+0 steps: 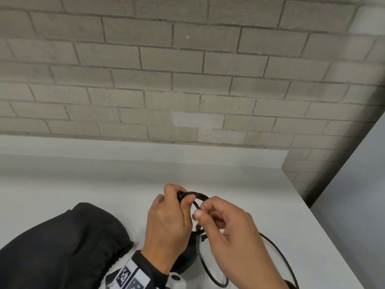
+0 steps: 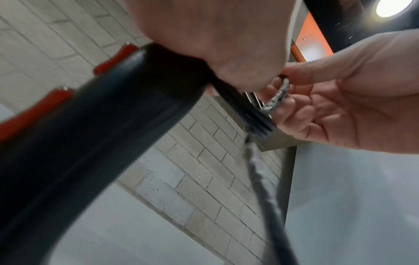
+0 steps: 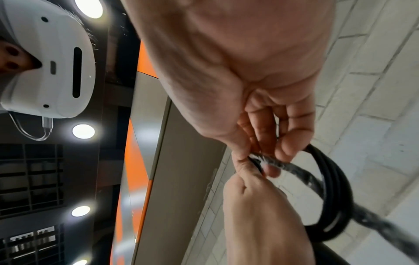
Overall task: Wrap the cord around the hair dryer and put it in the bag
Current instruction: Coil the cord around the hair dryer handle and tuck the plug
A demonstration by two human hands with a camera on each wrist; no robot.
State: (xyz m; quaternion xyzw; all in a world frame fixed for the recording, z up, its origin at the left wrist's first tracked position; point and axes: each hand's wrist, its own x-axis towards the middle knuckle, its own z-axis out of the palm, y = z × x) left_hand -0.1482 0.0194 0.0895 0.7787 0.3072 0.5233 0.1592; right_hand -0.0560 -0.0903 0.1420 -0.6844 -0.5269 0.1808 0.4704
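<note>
My left hand [image 1: 177, 207] grips the handle of the black hair dryer [image 1: 187, 257] above the white table, and its thumb pins coils of the black cord [image 1: 200, 195] at the handle's end. My right hand [image 1: 203, 212] pinches the cord right beside those coils. From there the cord hangs in a loose loop [image 1: 279, 253] down to the right. The left wrist view shows the dryer's black body [image 2: 102, 134] with red switches [image 2: 113, 59]. Stacked cord loops [image 3: 333, 188] show in the right wrist view, under my right fingers [image 3: 288, 143]. The black drawstring bag [image 1: 62, 247] lies at lower left.
The white table [image 1: 239, 174] runs back to a grey brick wall [image 1: 187, 80]. Its right edge falls off near a grey panel [image 1: 354, 195]. The bag's gathered mouth [image 1: 125, 247] faces my left wrist.
</note>
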